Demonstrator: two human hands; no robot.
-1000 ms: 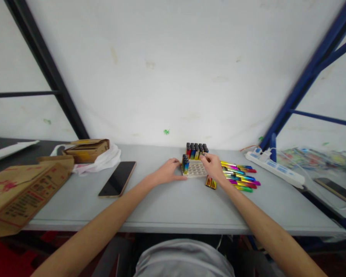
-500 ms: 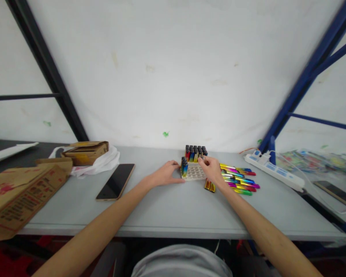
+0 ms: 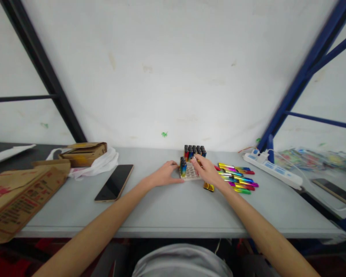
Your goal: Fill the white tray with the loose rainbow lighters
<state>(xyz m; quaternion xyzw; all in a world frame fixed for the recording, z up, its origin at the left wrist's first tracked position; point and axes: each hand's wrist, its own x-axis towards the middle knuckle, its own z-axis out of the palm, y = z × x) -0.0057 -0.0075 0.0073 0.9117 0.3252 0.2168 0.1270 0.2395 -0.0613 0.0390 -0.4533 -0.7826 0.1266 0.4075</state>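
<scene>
A pale tray with rows of round hollows [image 3: 190,173] lies on the table. Several lighters with dark tops [image 3: 183,167] stand upright at its left end. My left hand [image 3: 165,175] rests beside that end, fingers and thumb spread apart around the corner; whether it presses on the tray I cannot tell. Over the tray, my right hand [image 3: 205,169] is closed in a pinch on a lighter [image 3: 194,157], mostly covered by the fingers. Behind it stands a block of upright lighters [image 3: 194,149]. Gold lighters [image 3: 209,187] lie just in front of the right wrist.
Shiny coloured lighters [image 3: 239,179] lie in a pile to the right. Beyond them are a power strip [image 3: 272,169] and a phone [image 3: 334,191]. Leftward are another phone [image 3: 114,182], a small open carton [image 3: 85,154] on a white bag [image 3: 111,158], and a large cardboard box [image 3: 25,196].
My right hand has moved left across the tray with the lighter, closer to the upright ones at its left end. My left hand stays by the tray. The view has shifted slightly.
</scene>
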